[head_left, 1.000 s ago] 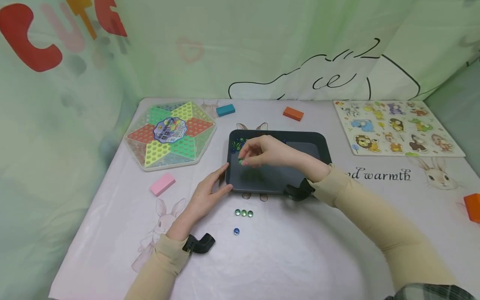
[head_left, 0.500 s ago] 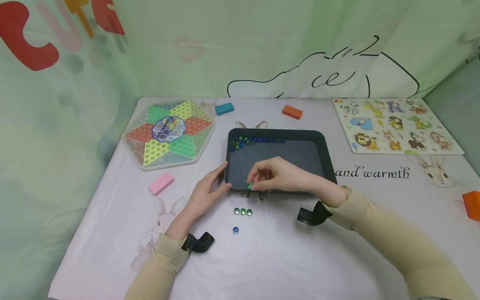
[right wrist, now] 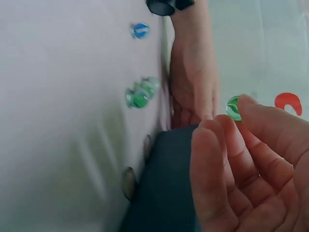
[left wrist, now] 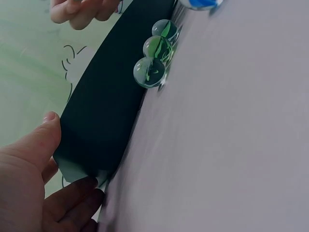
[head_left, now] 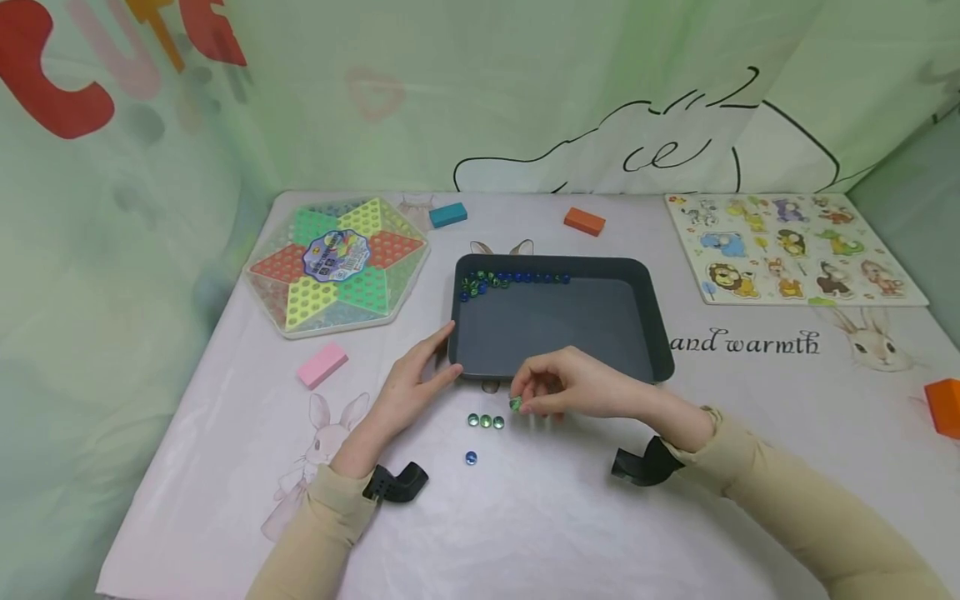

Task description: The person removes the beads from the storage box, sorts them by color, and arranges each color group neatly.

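A: Pale tablecloth printed with rabbits, green curtain behind. From the head view, a dark tray (head_left: 652,333) sits mid-table; marbles (head_left: 510,280) line its far wall. Just in front of the tray's near edge lie three green marbles in a row (head_left: 486,422), with a blue marble (head_left: 471,457) nearer the person.

B: And the hands?

A: The right hand (head_left: 570,390) pinches a green marble (head_left: 515,404) just in front of the tray, beside that row. The left hand (head_left: 412,392) rests against the tray's near-left corner, fingers straight.

B: Left wrist view?

A: Thumb and fingers touch that corner; the three green marbles look clear with green swirls inside.

B: Right wrist?

A: The green marble sits between fingertip and thumb (glassy, streaked). I judge the sorting barely begun: four out, most left in the tray
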A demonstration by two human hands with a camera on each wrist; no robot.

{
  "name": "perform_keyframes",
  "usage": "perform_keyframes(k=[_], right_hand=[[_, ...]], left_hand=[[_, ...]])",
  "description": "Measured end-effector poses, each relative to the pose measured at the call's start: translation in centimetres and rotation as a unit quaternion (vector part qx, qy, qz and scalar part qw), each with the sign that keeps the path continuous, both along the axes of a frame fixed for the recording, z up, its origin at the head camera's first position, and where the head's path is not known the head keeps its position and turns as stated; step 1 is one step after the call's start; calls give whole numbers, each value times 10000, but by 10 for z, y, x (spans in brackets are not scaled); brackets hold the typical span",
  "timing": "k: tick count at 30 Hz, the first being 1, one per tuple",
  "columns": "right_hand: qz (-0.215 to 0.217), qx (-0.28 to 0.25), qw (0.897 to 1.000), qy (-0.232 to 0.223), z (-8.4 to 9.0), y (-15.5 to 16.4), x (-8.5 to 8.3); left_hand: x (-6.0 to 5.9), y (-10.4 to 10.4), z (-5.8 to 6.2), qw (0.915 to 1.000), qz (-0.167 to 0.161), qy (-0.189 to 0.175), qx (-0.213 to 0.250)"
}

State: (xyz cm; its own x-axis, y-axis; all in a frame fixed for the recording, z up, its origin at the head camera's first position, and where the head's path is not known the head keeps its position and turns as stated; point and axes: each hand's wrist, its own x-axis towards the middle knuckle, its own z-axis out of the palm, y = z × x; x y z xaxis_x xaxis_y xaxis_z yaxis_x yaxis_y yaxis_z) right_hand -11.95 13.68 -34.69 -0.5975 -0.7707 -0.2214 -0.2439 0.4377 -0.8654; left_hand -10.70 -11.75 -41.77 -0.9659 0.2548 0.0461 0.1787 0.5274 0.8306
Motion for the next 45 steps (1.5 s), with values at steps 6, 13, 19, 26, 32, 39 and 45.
perform_keyframes(k=[6,13,19,26,32,39,45], right_hand=[[232,271,9982,491,-12,-3,8],[266,635,9922,1038,-20,-9,13],[158,759,9877,1356,-25,-12,16],[-5,895,9843,1524,-28,-15,17],[-48,945,9825,1606,-31,-17,17],[-38,991,9815,1638,-32,-17,17],[-5,999,9807,1679,-32,-16,17]], left_hand=[[0,0,0,10000,21,5,39],[-1,-1,-1,10000,-2,-9,52],[-1,0,-1,10000,-6,-37,79],[-1,0,-1,10000,9,-25,52],[-1,0,0,10000,20,-44,60],[0,0,0,10000,19,-49,67],[0,0,0,10000,26,-51,56]])
